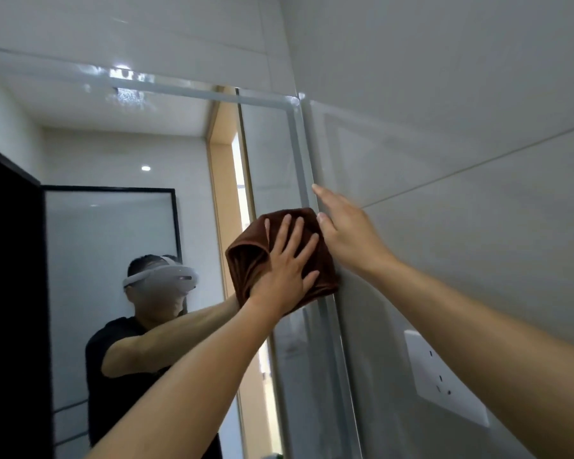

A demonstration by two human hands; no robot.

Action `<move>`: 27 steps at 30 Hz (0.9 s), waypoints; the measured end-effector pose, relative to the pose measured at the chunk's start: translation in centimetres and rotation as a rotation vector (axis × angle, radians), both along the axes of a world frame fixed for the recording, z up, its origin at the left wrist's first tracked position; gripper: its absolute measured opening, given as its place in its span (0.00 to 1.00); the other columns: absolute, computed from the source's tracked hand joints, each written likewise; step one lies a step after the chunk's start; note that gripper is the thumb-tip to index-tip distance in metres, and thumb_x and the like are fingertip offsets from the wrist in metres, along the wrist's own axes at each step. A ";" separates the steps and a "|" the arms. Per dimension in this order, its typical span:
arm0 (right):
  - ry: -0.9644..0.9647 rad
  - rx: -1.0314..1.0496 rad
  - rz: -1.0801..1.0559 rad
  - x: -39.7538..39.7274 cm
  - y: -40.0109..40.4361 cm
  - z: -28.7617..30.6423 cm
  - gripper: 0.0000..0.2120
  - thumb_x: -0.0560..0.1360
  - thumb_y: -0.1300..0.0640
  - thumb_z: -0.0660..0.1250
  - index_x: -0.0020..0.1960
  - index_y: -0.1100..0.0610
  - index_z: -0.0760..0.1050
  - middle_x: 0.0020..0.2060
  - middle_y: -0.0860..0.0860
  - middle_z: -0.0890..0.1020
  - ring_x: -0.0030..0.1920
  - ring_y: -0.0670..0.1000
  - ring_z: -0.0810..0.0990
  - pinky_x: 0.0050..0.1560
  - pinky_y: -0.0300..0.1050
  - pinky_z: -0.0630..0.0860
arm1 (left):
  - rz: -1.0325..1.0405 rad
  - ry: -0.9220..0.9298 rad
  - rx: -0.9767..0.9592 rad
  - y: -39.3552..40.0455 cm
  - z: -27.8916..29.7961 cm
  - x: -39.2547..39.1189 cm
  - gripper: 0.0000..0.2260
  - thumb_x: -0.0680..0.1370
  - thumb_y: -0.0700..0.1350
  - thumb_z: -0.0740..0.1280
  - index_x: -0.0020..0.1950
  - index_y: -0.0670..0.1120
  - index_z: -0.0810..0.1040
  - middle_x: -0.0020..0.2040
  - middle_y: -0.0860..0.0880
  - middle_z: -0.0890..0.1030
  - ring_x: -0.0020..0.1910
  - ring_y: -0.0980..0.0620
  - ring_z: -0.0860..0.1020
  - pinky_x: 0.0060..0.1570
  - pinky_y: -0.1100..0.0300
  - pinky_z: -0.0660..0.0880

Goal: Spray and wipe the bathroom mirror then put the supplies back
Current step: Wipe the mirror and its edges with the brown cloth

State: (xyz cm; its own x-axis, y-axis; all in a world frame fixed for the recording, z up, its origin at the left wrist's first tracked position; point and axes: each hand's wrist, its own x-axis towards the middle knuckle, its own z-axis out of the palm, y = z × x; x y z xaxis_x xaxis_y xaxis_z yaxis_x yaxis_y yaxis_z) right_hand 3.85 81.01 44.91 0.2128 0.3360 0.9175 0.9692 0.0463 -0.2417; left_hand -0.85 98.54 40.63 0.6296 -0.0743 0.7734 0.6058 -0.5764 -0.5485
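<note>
A large bathroom mirror [140, 154] with a frosted border fills the left half of the view. A folded brown cloth [249, 260] lies against the glass near the mirror's right edge. My left hand [285, 270] presses flat on the cloth with fingers spread. My right hand [348, 233] rests flat on the tiled wall just right of the mirror's edge, fingers straight, holding nothing. The mirror shows a person in a dark shirt with a white headset, arm raised to the cloth. No spray bottle is in view.
Grey wall tiles [461, 111] cover the right side. A white wall socket [441, 379] sits low on that wall under my right forearm. A dark door edge [10, 293] stands at the far left.
</note>
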 end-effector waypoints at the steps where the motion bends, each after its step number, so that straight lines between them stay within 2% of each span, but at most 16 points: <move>1: 0.004 -0.005 -0.007 0.1 0.1 0.0 0.24 0.83 0.61 0.57 0.79 0.57 0.62 0.77 0.53 0.67 0.77 0.52 0.64 0.75 0.43 0.59 | -0.002 0.060 -0.005 0.1 -1.3 -0.1 0.32 0.81 0.62 0.57 0.82 0.51 0.56 0.82 0.40 0.48 0.80 0.39 0.38 0.75 0.32 0.41; 3: 0.012 -0.020 -0.025 0.3 0.3 0.1 0.24 0.83 0.61 0.56 0.79 0.57 0.61 0.77 0.53 0.66 0.77 0.52 0.64 0.75 0.43 0.58 | -0.014 0.211 -0.032 0.2 -3.0 -0.5 0.31 0.81 0.62 0.56 0.82 0.52 0.54 0.82 0.42 0.44 0.79 0.41 0.33 0.75 0.35 0.36; 5: 0.019 -0.043 -0.041 0.4 0.5 0.2 0.24 0.83 0.60 0.56 0.79 0.57 0.60 0.77 0.53 0.66 0.77 0.52 0.63 0.75 0.44 0.59 | -0.010 0.321 -0.063 0.2 -2.3 -0.8 0.32 0.82 0.63 0.54 0.82 0.54 0.51 0.82 0.45 0.40 0.79 0.43 0.31 0.74 0.38 0.30; 7: 0.018 -0.062 -0.063 0.6 0.8 0.7 0.24 0.83 0.60 0.56 0.79 0.57 0.60 0.77 0.54 0.66 0.77 0.52 0.64 0.75 0.44 0.59 | 0.020 0.324 -0.039 0.3 0.8 -0.6 0.32 0.81 0.65 0.53 0.82 0.55 0.49 0.82 0.46 0.40 0.79 0.44 0.32 0.75 0.37 0.32; 11: 0.038 -0.051 -0.114 1.5 1.2 2.4 0.24 0.82 0.61 0.57 0.78 0.60 0.62 0.76 0.57 0.67 0.75 0.55 0.66 0.73 0.45 0.60 | 0.042 0.078 -0.011 0.2 10.2 -1.3 0.32 0.81 0.65 0.53 0.82 0.55 0.51 0.83 0.46 0.44 0.80 0.43 0.36 0.75 0.36 0.34; 14: 0.043 -0.058 -0.139 2.1 1.6 2.9 0.24 0.83 0.62 0.55 0.78 0.60 0.60 0.76 0.57 0.66 0.75 0.56 0.65 0.72 0.47 0.61 | 0.060 -0.119 -0.004 0.1 16.9 -3.6 0.32 0.81 0.66 0.51 0.82 0.55 0.52 0.83 0.45 0.46 0.81 0.42 0.39 0.75 0.37 0.32; 17: 0.081 -0.033 -0.130 2.5 2.3 2.9 0.24 0.83 0.62 0.54 0.79 0.59 0.58 0.77 0.55 0.64 0.76 0.56 0.65 0.75 0.49 0.61 | 0.147 -0.305 0.004 0.4 20.5 -4.8 0.32 0.80 0.68 0.47 0.82 0.56 0.52 0.83 0.46 0.48 0.81 0.42 0.43 0.76 0.36 0.36; 20: 0.092 -0.013 -0.100 2.5 3.0 2.6 0.24 0.84 0.62 0.53 0.80 0.59 0.58 0.77 0.55 0.64 0.76 0.55 0.64 0.75 0.47 0.60 | 0.212 -0.393 0.033 0.5 19.7 -3.8 0.33 0.79 0.68 0.43 0.82 0.56 0.50 0.83 0.44 0.49 0.81 0.40 0.44 0.75 0.34 0.40; 22: 0.094 0.012 -0.083 2.7 3.4 2.3 0.24 0.84 0.62 0.54 0.79 0.59 0.59 0.76 0.56 0.66 0.75 0.55 0.66 0.73 0.47 0.62 | 0.185 -0.371 0.050 0.2 17.6 -2.8 0.33 0.80 0.68 0.43 0.82 0.55 0.49 0.83 0.43 0.49 0.81 0.40 0.44 0.75 0.34 0.40; 25: 0.103 0.064 -0.057 2.7 3.7 2.0 0.22 0.81 0.66 0.56 0.75 0.61 0.65 0.71 0.58 0.72 0.70 0.57 0.70 0.68 0.45 0.64 | 0.112 -0.165 0.070 -0.3 13.6 -1.6 0.32 0.81 0.66 0.47 0.82 0.55 0.50 0.83 0.43 0.47 0.81 0.41 0.40 0.74 0.34 0.37; 27: 0.126 0.083 -0.028 2.3 3.8 2.0 0.21 0.81 0.66 0.56 0.73 0.60 0.68 0.68 0.57 0.74 0.67 0.57 0.73 0.63 0.44 0.68 | 0.059 0.007 0.039 -0.1 12.7 -1.2 0.31 0.81 0.65 0.51 0.82 0.55 0.51 0.83 0.44 0.44 0.80 0.42 0.36 0.73 0.37 0.29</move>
